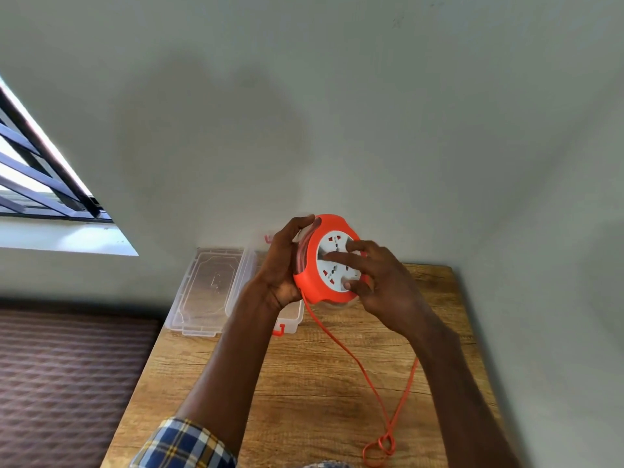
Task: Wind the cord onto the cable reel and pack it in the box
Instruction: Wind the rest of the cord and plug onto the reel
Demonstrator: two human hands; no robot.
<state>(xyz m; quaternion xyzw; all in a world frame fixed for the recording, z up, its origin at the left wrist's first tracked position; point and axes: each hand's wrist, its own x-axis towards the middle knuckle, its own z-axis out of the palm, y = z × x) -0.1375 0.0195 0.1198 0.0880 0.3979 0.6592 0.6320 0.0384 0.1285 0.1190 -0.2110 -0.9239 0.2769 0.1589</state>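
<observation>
Reel (315, 265) feels light, hard plastic, so my left hand (282, 265) grips its rim while my right hand (374, 282) lies spread on the face, floppy cord (354, 359) trailing.

Wooden table (304, 383) against wall (304, 113); barred window (37, 170) left.

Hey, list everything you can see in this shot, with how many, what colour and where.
cable reel: one, orange with white socket face, held above the table
cord: one, orange, trailing from reel down across table, looped near front edge
box: one, clear plastic with orange latches, open, table's far left
lid: one, clear, lying open left of box
table: one, wood-grain brown
window: one, dark bars, upper left
left hand: grips reel's rim
right hand: fingers on socket face
</observation>
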